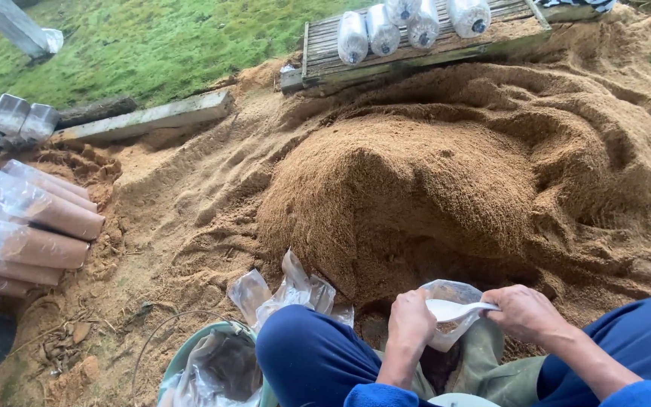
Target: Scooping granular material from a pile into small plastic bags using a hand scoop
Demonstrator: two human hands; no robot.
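From the head camera, both hands meet low in the middle, just in front of a big sawdust heap [416, 196]. The left hand [410, 322] has its grip closed on the near edge of a clear plastic bag [453, 310], and the right hand [525, 313] pinches the bag's far edge, its grip closed on the plastic as well. Between them the bag's mouth is pulled flat and whitish; the bag hangs just above the ground between the person's knees, and a little brown sawdust shows through its lower part.

Left of the blue-trousered knee [307, 354] stands a pale green bucket [190, 358] stuffed with crumpled empty clear bags, and a few more loose bags [291, 290] lie on the sawdust just beside it.

At the far left, filled bags [35, 226] lie stacked on their sides, each a tight brown cylinder of packed sawdust in clear plastic. Behind them, further bags [13, 119] stand upright in a cluster near a timber beam [148, 118].

At the top, a slatted wooden pallet [325, 53] carries four packed bags [408, 26] with capped necks, lying side by side. Grass lies beyond.
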